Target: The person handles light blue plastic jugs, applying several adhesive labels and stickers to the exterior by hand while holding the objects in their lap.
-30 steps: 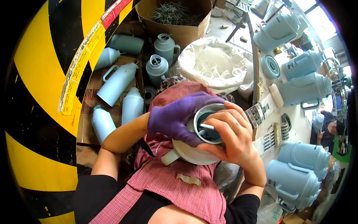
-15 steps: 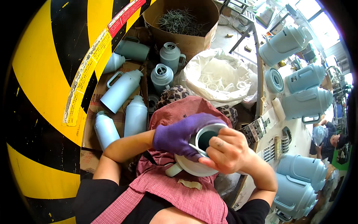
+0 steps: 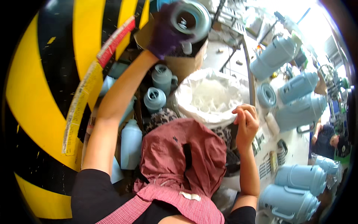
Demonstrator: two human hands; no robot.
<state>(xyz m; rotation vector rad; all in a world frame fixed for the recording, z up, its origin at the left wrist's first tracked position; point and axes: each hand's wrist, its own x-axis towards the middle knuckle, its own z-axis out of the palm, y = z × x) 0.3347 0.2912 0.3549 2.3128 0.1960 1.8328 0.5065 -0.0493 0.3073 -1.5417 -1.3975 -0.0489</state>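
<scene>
Far out at the top, my left hand (image 3: 162, 34), in a purple glove, grips a pale blue thermos jug body (image 3: 203, 19) by its side. The jug is smeared by motion, its round opening faces me, and its handle shows below. A small light piece (image 3: 182, 24) appears inside that opening. My bare right hand (image 3: 247, 121) is raised at the right edge of a white bag (image 3: 182, 100) of pale rings, its fingers curled in with nothing visible in them. Two upright thermos jugs (image 3: 162, 79) stand below my left wrist.
At left rises a yellow-and-black striped panel (image 3: 48, 123). A cardboard box (image 3: 194, 65) is behind the jug. On the right, a workbench (image 3: 298, 143) carries several blue thermos jugs (image 3: 274, 58). Another thermos body (image 3: 131, 145) stands beside my lap. A person (image 3: 328, 136) is at far right.
My left hand has carried the jug from my lap up and away to the top. My right hand has let go of it and moved right, toward the bag's edge.
</scene>
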